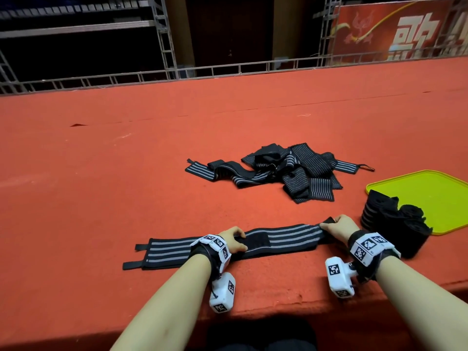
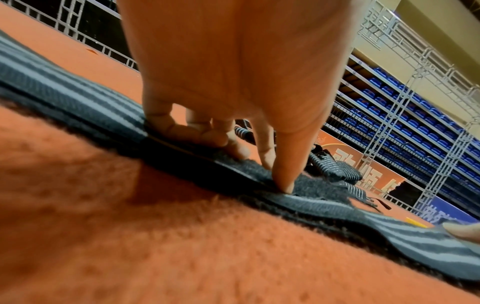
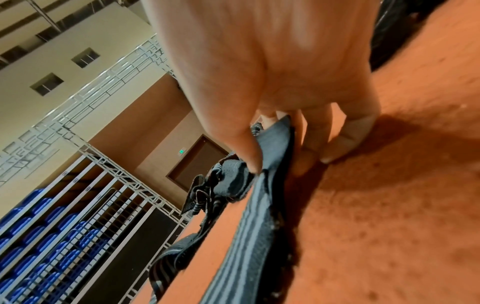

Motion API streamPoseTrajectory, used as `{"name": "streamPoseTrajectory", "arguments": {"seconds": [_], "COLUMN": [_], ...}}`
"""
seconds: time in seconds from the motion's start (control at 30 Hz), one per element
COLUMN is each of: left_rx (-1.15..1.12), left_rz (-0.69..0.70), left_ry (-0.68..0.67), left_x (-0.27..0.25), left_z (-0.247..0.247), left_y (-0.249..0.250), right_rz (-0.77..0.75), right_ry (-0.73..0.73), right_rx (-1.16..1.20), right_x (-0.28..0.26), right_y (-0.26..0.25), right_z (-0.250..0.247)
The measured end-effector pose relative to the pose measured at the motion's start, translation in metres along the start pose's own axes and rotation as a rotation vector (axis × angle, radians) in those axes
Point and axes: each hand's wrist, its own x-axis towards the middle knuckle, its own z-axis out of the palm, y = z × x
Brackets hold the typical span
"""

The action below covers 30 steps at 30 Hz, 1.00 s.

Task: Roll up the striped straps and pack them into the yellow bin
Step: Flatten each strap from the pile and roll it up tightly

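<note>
A black strap with grey stripes point(image 1: 286, 235) lies flat along the red table's front edge. My left hand point(image 1: 234, 240) presses on its black velcro patch, with the thumb tip point(image 2: 284, 186) down on the fuzz and the fingers lying on the far edge. My right hand point(image 1: 334, 224) pinches the strap's right end, thumb on top and fingers beneath point(image 3: 280, 162), lifting it slightly. The strap point(image 3: 249, 246) runs away from that hand. A loose pile of striped straps point(image 1: 286, 171) lies further back. The yellow bin point(image 1: 435, 196) sits at the right, with several rolled straps point(image 1: 395, 224) at its near-left corner.
The red felt table point(image 1: 126, 160) stretches wide to the left and back. A metal truss railing point(image 1: 177, 72) runs along its far edge, with a red banner point(image 1: 395, 31) behind on the right. The table's front edge point(image 1: 278, 307) is just under my wrists.
</note>
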Motion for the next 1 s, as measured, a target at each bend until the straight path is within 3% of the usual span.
{"name": "streamPoseTrajectory", "arguments": {"seconds": [0.1,0.17,0.27,0.43,0.53,0.87,0.93,1.0], "left_rx": [-0.058,-0.088,-0.043,0.163,0.208,0.182,0.174,0.171], "left_rz": [-0.035,-0.07,-0.098,-0.126,-0.142,-0.15,-0.145,-0.145], "left_ry": [0.031,0.048,0.018,0.022,-0.003,-0.022,-0.019,-0.021], "left_x": [0.0,-0.002,-0.003,-0.01,-0.012,-0.015,-0.016,-0.017], "left_z": [0.001,0.001,0.003,0.005,0.003,0.0,0.0,0.0], "left_y": [0.008,0.013,0.017,0.026,0.034,0.038,0.04,0.042], "right_rz": [0.034,0.017,-0.115,-0.249,-0.326,-0.214,-0.246,-0.332], "right_ry": [-0.032,0.056,0.198,0.254,0.259,0.024,0.068,0.162], "right_rx": [0.11,0.138,0.084,0.106,0.15,0.487,0.44,0.228], "right_x": [-0.006,-0.004,-0.012,-0.027,-0.027,-0.023,-0.024,-0.024], "right_y": [0.0,0.002,-0.001,0.002,0.003,0.007,0.006,0.006], "right_z": [-0.001,0.003,0.006,0.007,0.008,0.008,0.006,0.005]}}
